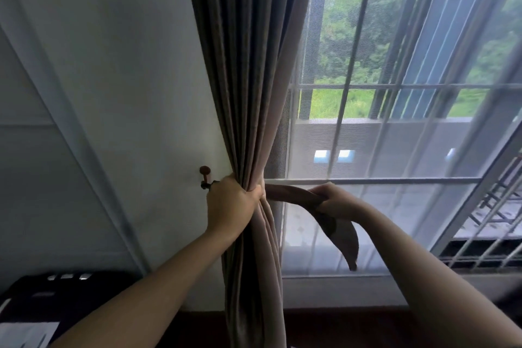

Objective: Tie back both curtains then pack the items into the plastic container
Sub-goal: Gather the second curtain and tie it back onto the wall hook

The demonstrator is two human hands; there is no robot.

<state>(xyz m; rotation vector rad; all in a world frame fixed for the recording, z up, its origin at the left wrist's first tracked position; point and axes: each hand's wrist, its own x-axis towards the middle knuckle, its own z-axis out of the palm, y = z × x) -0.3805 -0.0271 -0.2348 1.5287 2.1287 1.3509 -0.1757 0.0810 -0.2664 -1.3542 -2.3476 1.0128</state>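
Observation:
A grey-brown curtain (248,79) hangs gathered at the window's left edge. My left hand (230,202) grips the bunched folds at waist height, close to a dark red wall hook (205,175). A brown fabric tie-back band (336,226) runs from behind the curtain out to the right, and its loose end hangs down. My right hand (336,200) holds that band a short way right of the curtain. The plastic container and the other curtain are out of view.
A sheer white curtain (395,206) covers the barred window (367,87) on the right. The white wall (113,93) fills the left. A dark object (36,294) with white parts sits low at the left. A dark wooden surface (339,328) lies below the sill.

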